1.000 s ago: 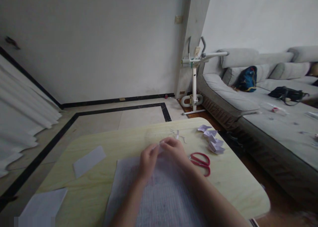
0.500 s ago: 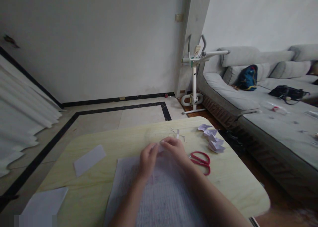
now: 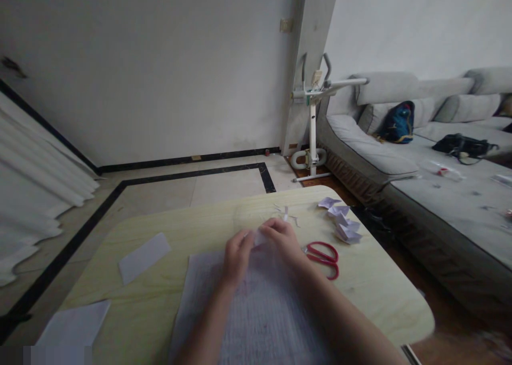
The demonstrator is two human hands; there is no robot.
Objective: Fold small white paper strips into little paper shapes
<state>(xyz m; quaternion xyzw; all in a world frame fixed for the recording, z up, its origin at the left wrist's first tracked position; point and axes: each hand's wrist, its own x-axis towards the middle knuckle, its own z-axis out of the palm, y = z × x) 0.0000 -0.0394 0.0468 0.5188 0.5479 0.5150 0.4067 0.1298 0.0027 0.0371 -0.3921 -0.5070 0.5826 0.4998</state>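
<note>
Between my two hands is a small piece of white paper, its shape partly hidden by my fingers. My left hand is closed on its left side, while my right hand pinches the right side. Both hands hover over the top of a large printed sheet lying on the table. Red-handled scissors rest just right of my right wrist, their blades partly covered by it. Thin paper scraps lie beyond my right hand.
Several folded paper pieces sit along the right edge of the wooden table. At the left lie a white paper rectangle and another white sheet. A grey sofa and a white exercise machine stand beyond.
My hands have drawn slightly apart, and more of the small paper shows between them. The view has shifted slightly; the other things on the table stay in place.
</note>
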